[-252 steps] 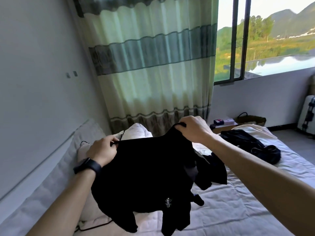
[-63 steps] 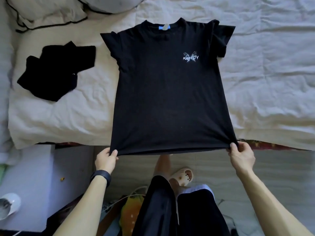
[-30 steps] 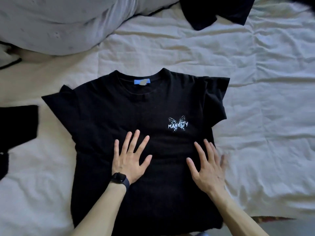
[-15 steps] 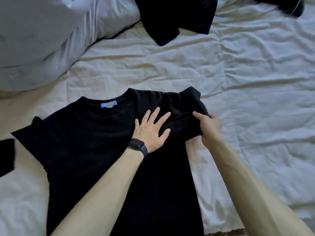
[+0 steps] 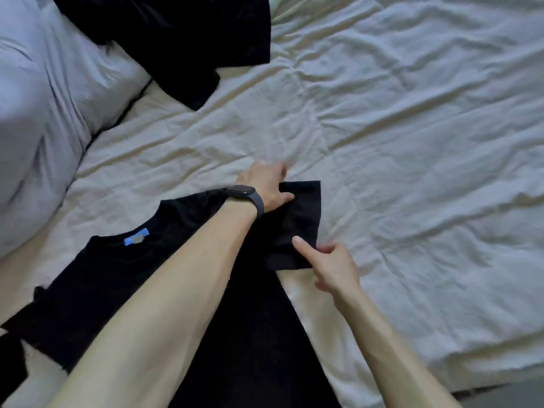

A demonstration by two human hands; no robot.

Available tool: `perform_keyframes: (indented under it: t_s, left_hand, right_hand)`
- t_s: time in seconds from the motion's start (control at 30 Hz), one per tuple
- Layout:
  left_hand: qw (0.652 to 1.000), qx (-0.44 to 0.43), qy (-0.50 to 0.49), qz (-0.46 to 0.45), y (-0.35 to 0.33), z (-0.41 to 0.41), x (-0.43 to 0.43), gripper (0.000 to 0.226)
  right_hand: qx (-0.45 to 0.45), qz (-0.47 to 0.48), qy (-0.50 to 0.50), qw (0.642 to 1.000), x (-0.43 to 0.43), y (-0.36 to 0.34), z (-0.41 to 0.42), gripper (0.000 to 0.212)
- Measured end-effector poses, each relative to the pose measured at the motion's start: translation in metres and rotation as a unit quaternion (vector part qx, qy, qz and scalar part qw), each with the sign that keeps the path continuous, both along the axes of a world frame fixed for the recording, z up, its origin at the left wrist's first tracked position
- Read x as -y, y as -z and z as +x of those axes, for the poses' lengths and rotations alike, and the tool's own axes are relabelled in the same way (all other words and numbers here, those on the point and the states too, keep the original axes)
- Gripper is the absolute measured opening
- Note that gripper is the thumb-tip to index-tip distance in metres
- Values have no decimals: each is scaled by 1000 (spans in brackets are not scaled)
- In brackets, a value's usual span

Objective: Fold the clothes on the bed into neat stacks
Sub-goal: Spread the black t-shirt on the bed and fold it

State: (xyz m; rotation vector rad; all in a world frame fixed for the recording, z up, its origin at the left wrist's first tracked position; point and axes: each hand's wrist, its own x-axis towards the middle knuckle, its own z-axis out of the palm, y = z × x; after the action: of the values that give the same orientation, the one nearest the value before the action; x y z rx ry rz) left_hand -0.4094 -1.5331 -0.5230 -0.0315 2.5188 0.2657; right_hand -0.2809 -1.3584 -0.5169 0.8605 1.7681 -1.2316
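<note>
- Two hands work one black T-shirt (image 5: 123,290). It lies flat on the bed (image 5: 412,172) with the collar and blue label (image 5: 137,240) toward the pillow (image 5: 38,113). The lower body runs off the bottom of frame.
- Left hand (image 5: 265,184), with a watch (image 5: 247,197) on the wrist, crosses over the shirt to the sleeve (image 5: 300,219). The thumb is on the sleeve's upper edge and the fingers curl past it, blurred. Reads as a pinch.
- Right hand (image 5: 332,266) has its index finger straight on the sleeve's lower part and the other fingers curled. Whether it holds the hem cannot be told.
- Sleeve is spread flat on the sheet, sticking out sideways from the shirt body.
- Step, judged: first fold on this shirt, with the sleeve being squared before it turns inward. Task looks early, as no folded stack is in view.
- Next move calls for a sure hold at both sleeve corners. Then sleeve and side strip turn over toward the middle on a straight line down from the shoulder and get pressed flat. The opposite sleeve likely follows.
- Loose black garment (image 5: 176,39) is heaped by the pillow, well apart from the shirt and unfolded.
- Another black piece (image 5: 8,366) sits at the left frame edge, near the shirt's other sleeve.
</note>
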Motion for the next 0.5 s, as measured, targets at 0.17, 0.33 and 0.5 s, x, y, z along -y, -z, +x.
perform_keyframes:
  t_s: [0.17,0.33,0.5]
  left_hand:
    - [990,3,-54,130,-1,-31,-13,9]
    - [985,-10,-90,144,9,-10,-21,4]
    - [979,-171,-93,53,13,33,-26,37]
  right_hand:
    - [-135,22,50,989,-5,3,1,39]
    - [-149,84,-26,985,-6,11,9,30]
    - [-173,168,-91,966,-13,11,13,25]
